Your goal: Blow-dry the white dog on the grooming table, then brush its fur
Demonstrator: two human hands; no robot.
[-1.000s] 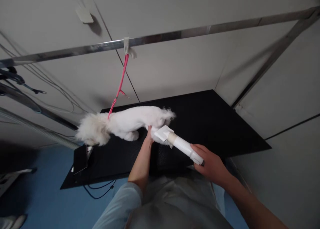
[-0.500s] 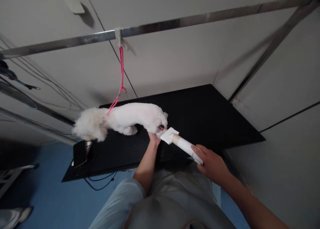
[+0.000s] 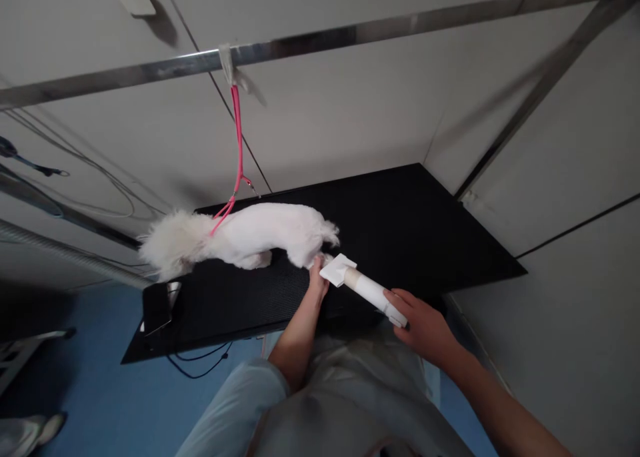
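A white dog (image 3: pixel 273 234) with a closely trimmed body and a fluffy head stands on a black table (image 3: pixel 390 224), its head to the left. My left hand (image 3: pixel 319 278) is closed around the dog's hind leg, near the paw; some fingers are hidden behind it. My right hand (image 3: pixel 423 327) grips the thick white handle of a slicker brush (image 3: pixel 367 290). The brush's flat head lies right beside my left hand, at the hind leg; I cannot tell whether its bristles touch the fur. A pink leash loop (image 3: pixel 237 144) runs around the dog's neck.
A metal bar (image 3: pixel 320 44) crosses above the table, with the leash tied to it. A black phone (image 3: pixel 157 307) lies at the table's left end. Black cables (image 3: pixel 200 376) hang below the front edge. A grey hose (image 3: pixel 75 254) runs along the left.
My left hand has shifted slightly up and right with the hind leg. The dog's tail now sticks out to the right, and its head has turned. The brush has barely moved.
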